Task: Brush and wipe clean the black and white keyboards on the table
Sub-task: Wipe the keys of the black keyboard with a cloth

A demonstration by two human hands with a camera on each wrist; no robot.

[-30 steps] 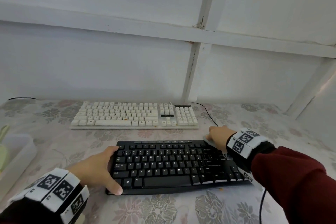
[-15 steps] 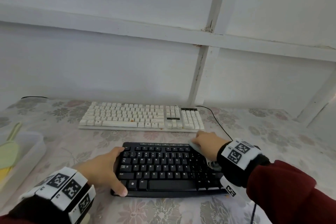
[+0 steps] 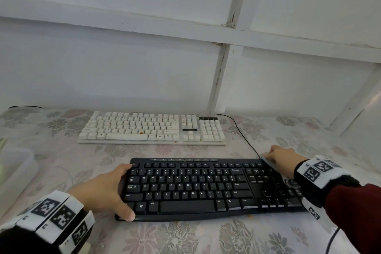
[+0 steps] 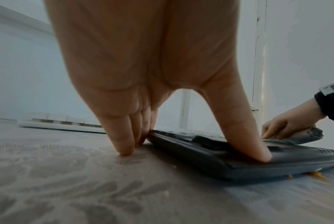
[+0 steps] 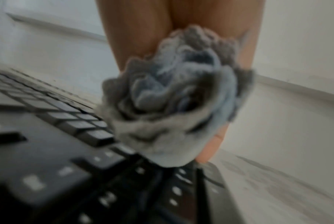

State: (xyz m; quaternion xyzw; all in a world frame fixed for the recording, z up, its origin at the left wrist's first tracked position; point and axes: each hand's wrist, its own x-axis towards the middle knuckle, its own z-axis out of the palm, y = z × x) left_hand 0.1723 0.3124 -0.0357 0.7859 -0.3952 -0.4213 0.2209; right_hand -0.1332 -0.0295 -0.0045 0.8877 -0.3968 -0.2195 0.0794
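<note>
The black keyboard (image 3: 206, 187) lies near me on the floral tablecloth. My left hand (image 3: 107, 189) braces its left end: straight fingers (image 4: 124, 144) touch the table beside the edge and the thumb (image 4: 254, 145) presses on the front corner. My right hand (image 3: 276, 159) grips a bunched grey-blue cloth (image 5: 171, 98) and presses it on the far right corner of that keyboard. From the left wrist view the cloth (image 4: 300, 136) shows under the right hand (image 4: 288, 125). The white keyboard (image 3: 152, 128) lies behind, untouched, with an orange speck (image 3: 141, 132) among its keys.
A clear plastic container (image 3: 16, 171) stands at the left edge. A black cable (image 3: 243, 134) runs from the wall to the black keyboard's far right, and another cable (image 3: 332, 239) trails off at the lower right. Orange crumbs (image 4: 318, 174) lie by the keyboard's front edge.
My right hand has slid the cloth a little to the right along the black keyboard's far edge. The left hand has kept its place on the left end.
</note>
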